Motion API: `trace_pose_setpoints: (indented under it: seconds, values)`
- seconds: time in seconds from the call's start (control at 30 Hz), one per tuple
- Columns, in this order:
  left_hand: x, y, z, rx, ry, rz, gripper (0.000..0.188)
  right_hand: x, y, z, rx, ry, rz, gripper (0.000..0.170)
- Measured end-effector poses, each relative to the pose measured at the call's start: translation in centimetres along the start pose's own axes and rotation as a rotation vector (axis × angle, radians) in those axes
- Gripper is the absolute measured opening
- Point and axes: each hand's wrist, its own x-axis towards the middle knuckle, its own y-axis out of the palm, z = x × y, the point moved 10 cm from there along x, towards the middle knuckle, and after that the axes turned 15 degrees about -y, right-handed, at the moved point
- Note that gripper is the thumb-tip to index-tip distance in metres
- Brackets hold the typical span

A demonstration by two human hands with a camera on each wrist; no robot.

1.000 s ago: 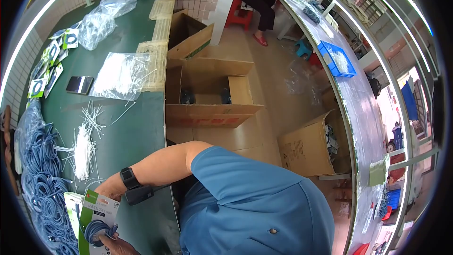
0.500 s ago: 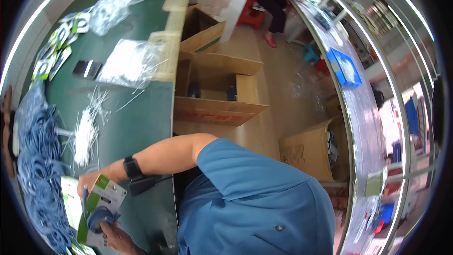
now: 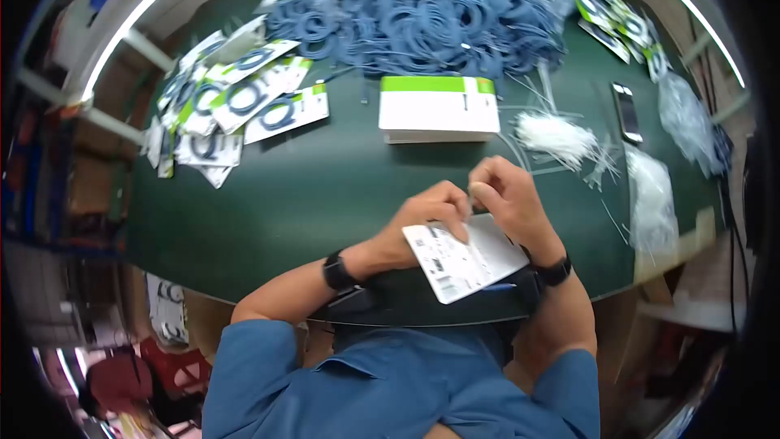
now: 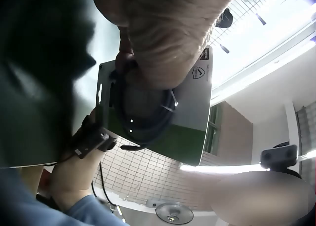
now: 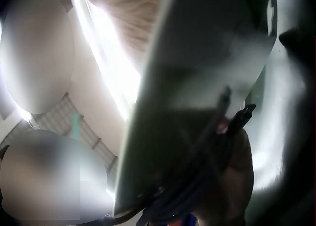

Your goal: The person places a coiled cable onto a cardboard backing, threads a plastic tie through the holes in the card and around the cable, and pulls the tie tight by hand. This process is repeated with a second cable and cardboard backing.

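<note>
A USB-C cable packaging card (image 3: 459, 264) is held back side up over the table's near edge, with printing and a barcode showing. My left hand (image 3: 435, 215) grips it at its far edge. On its other face, a coiled dark cable (image 4: 148, 129) lies against the card in the left wrist view, with a thin white strip (image 4: 174, 103) at the coil. My right hand (image 3: 512, 199) is curled at the card's far right corner, thumb against forefinger; I cannot tell whether something thin is pinched there. Beyond the hands stands a stack of blank-looking green-and-white cards (image 3: 439, 114).
Blue cable coils (image 3: 422, 20) are heaped at the back. Left of the stack lie several carded cables (image 3: 244, 102). White cable ties (image 3: 556, 138), a phone (image 3: 626, 112) and a clear bag of ties (image 3: 652, 199) are on the right. More carded cables (image 3: 613, 20) lie back right.
The head view has swung round to face the table. The card, earlier front side up with its cable showing, is now turned over, and both hands have moved from the stack towards my body.
</note>
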Motion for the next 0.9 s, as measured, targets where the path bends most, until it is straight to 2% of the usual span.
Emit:
trace_pose_setpoints:
  seconds: [0.03,0.13,0.2,0.33,0.43,0.47,0.53,0.63,0.67,0.7,0.77,0.87,0.9]
  values:
    - [-0.2,0.1,0.4,-0.013,-0.001,-0.014,0.016,0.0,0.1,-0.3,-0.067,-0.014,0.001,0.006]
    - [-0.9,-0.2,0.7,-0.028,-0.004,-0.080,0.016,-0.1,1.0,-0.7,0.060,0.019,-0.017,0.008]
    - [-0.7,-0.9,1.0,-0.032,0.000,-0.117,0.017,0.0,1.0,0.2,0.311,0.076,-0.069,0.010]
    - [-0.6,-3.3,1.4,-0.148,0.023,-0.174,0.019,-0.4,3.7,4.9,0.247,-0.067,0.077,0.011]
    - [-1.0,-3.4,0.3,-0.155,0.124,-0.239,0.018,0.2,3.0,4.2,0.328,-0.067,0.026,0.014]
    - [-0.8,-3.4,0.2,-0.156,0.096,-0.259,0.019,0.0,1.7,4.1,0.339,-0.057,-0.016,0.015]
    - [-1.0,-3.0,-0.4,-0.158,0.068,-0.264,0.019,0.3,1.9,4.3,0.351,-0.017,0.077,0.015]
    - [-1.2,-2.8,0.2,-0.142,0.042,-0.280,0.017,0.7,0.0,3.0,0.352,-0.062,-0.055,0.010]
    - [-1.4,-2.9,1.2,-0.257,-0.111,-0.296,0.021,0.6,-0.7,2.4,0.325,-0.066,-0.072,0.009]
    - [-1.6,-2.7,2.5,-0.358,-0.267,-0.319,0.026,0.3,-1.7,1.1,0.373,0.009,-0.155,0.006]
    - [-1.7,-2.8,3.7,-0.463,-0.267,-0.324,0.024,0.1,-2.9,-0.6,0.417,0.089,-0.244,0.005]
    - [-1.6,-3.3,4.4,-0.599,-0.273,-0.399,0.021,0.1,-4.4,-2.1,0.804,0.044,-0.551,0.007]
    - [-1.7,-3.6,4.5,-0.654,-0.280,-0.445,0.020,0.0,-4.1,-2.2,0.802,0.052,-0.551,0.007]
